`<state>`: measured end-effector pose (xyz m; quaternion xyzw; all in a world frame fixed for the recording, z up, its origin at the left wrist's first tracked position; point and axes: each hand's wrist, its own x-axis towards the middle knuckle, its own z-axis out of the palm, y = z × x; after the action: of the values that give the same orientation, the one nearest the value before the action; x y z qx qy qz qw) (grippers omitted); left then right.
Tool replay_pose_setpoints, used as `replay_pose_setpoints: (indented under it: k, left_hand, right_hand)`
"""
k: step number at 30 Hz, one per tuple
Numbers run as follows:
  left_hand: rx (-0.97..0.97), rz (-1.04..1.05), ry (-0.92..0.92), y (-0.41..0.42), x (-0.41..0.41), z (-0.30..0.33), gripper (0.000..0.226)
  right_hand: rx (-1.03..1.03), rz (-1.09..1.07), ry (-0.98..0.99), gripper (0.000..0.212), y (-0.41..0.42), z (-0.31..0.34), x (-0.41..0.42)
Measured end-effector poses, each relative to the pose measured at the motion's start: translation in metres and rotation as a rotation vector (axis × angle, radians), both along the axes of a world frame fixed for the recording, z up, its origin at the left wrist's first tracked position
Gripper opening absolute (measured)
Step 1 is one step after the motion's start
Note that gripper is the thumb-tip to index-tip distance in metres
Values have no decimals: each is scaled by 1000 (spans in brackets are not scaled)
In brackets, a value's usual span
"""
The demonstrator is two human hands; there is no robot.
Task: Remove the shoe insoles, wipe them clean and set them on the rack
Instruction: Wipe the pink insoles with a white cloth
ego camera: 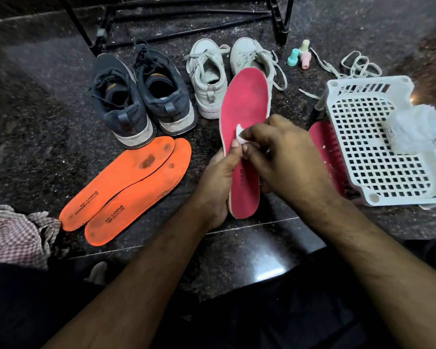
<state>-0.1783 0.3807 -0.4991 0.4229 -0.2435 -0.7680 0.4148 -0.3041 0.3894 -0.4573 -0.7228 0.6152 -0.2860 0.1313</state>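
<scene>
Mid-wipe on the pink insole (244, 117), held tilted above the floor in front of the white sneakers (208, 79), heel end nearest the body. Left hand (217, 182) wrapped around the heel half from beneath, grip clamped on the insole; right hand (275, 152) pinched shut on a small white wad (238, 133) pressed to the middle of the top face. Best done in long strokes from heel toward toe, keeping the left grip firm so the foam does not buckle under pressure, and turning the wad to a fresh face once soiled. Toe half looks faintly scuffed, so probably worth a second pass there. Second pink insole (322, 147) lying partly beneath the white perforated basket (368, 137); two orange insoles (126, 187), visibly stained, overlapping on the floor beside the dark sneakers (139, 96), not yet racked. Black rack (186, 18) standing at the far edge of the floor, nothing seen on it.
</scene>
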Motion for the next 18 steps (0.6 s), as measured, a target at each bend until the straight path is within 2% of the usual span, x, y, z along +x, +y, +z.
replay_pose_setpoints:
  k: [4, 7, 9, 12, 16, 18]
  left_hand:
    - [48, 11, 24, -2, 5, -5, 56]
    - [129, -14, -1, -10, 14, -7, 73]
    - [138, -58, -16, -15, 21, -8, 84]
    - [127, -58, -25, -13, 19, -5, 82]
    - [101, -63, -31, -2, 2, -5, 63]
    - [51, -147, -75, 0, -1, -3, 65]
  right_hand:
    - [116, 38, 92, 19, 0, -7, 13]
    - [171, 205, 122, 23, 17, -7, 29]
    - [220, 306, 144, 19, 28, -7, 33]
    - [220, 360, 134, 15, 31, -9, 20]
    - [98, 226, 154, 17, 13, -6, 4]
    - [41, 133, 154, 14, 0, -5, -4]
